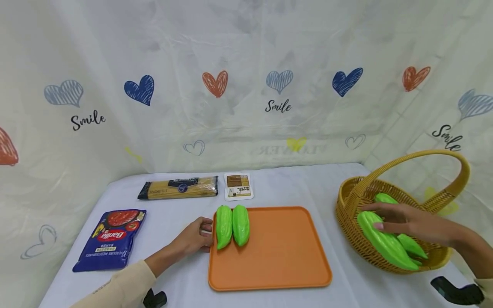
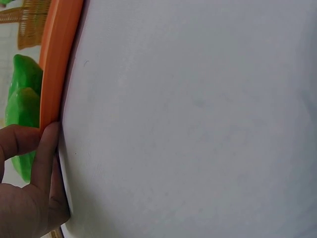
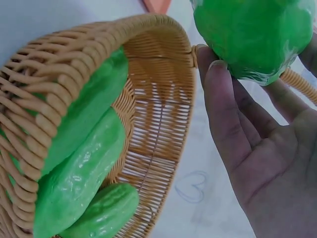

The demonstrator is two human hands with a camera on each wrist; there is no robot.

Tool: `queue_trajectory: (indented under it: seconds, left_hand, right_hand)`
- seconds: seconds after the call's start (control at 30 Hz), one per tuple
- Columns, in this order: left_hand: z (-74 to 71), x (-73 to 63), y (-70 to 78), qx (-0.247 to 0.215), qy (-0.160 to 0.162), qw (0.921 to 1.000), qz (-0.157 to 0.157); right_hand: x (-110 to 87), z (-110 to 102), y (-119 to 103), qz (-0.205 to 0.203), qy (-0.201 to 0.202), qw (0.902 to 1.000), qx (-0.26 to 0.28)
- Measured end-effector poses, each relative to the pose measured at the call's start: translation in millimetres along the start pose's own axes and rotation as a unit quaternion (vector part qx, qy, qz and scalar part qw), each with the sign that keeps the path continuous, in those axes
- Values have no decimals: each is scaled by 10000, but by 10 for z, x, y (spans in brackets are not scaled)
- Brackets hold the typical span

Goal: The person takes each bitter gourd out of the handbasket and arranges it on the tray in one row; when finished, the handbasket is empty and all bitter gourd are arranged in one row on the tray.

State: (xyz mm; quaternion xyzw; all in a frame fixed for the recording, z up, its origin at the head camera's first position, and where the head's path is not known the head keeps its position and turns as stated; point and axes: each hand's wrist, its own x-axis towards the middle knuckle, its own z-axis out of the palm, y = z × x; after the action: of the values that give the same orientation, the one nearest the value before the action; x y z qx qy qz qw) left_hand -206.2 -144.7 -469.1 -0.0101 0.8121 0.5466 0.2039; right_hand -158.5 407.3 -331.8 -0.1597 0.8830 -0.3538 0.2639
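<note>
An orange tray lies on the table, with two green bitter melons side by side at its upper left corner. My left hand pinches the tray's left rim; in the left wrist view the thumb and fingers meet at the rim. Over the wicker basket, my right hand grips another bitter melon, thumb on one side and fingers on the other. The right wrist view shows this held melon above the rim, and several more melons lying inside the basket.
Behind the tray lie a spaghetti pack and a small white-and-brown packet. A blue Barilla pouch rests at the left. The basket's tall arched handle rises close to my right hand. A heart-printed curtain hangs behind the table.
</note>
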Motion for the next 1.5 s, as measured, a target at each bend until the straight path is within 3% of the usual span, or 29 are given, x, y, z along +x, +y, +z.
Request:
queue_trajectory:
  seconds: [0.33,0.53,0.8,1.17,1.5]
  left_hand:
    - [-9,6,5,-47,33,10000,39]
    - [-15,8,-1,-10,7,10000,24]
    - [-14,10,0,-60,-25,9999,99]
    - [-4,4,17,-48,-21,10000,66]
    - [-7,5,4,-63,-36,10000,59]
  right_hand:
    - [36,133,-76,-59,-208,9997,98]
    - [119,269,-199,-492,-173,9986,49]
    - [318,417,-324,-448,-157,9988,67]
    - [642,627,-412,-968,312,9948,10]
    - [905,751,-446,-1084,355,9914,648]
